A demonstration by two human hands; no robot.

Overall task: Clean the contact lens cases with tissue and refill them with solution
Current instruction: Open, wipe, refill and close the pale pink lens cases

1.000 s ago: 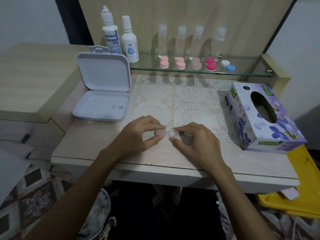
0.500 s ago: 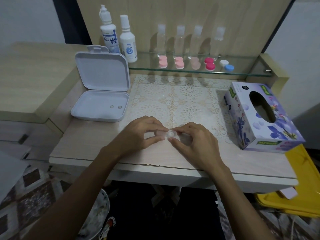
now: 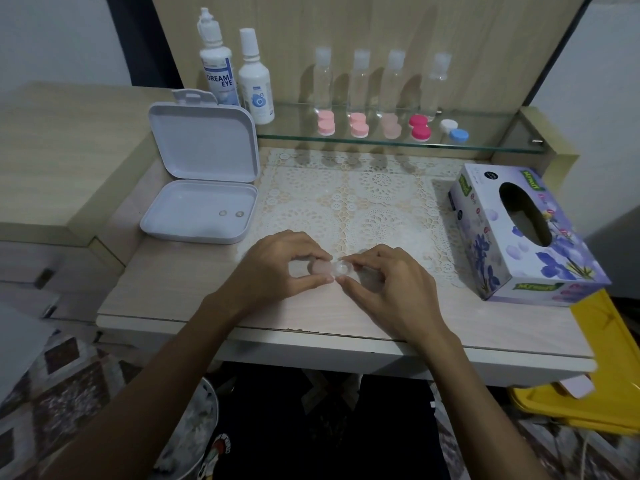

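- Near the front edge of the bench, at its middle, my left hand pinches the pale pink capped side of a contact lens case between thumb and forefinger.
- My right hand pinches the other side of the same case, where I see a clear well with no cap on it; both hands are narrow, closed around this small thing.
- I judge the step is opening the case. To do it well I should keep the case level and low over the bench, hold the body firm with one hand and turn only the cap with the other, so that nothing spills.
- At the right edge lies the tissue box, near enough to reach for the wiping.
- At the left side an open white box holds two small round lenses.
- Far, on the glass shelf, five more cases stand in a row, with four clear bottles behind them and two solution bottles at the left end.
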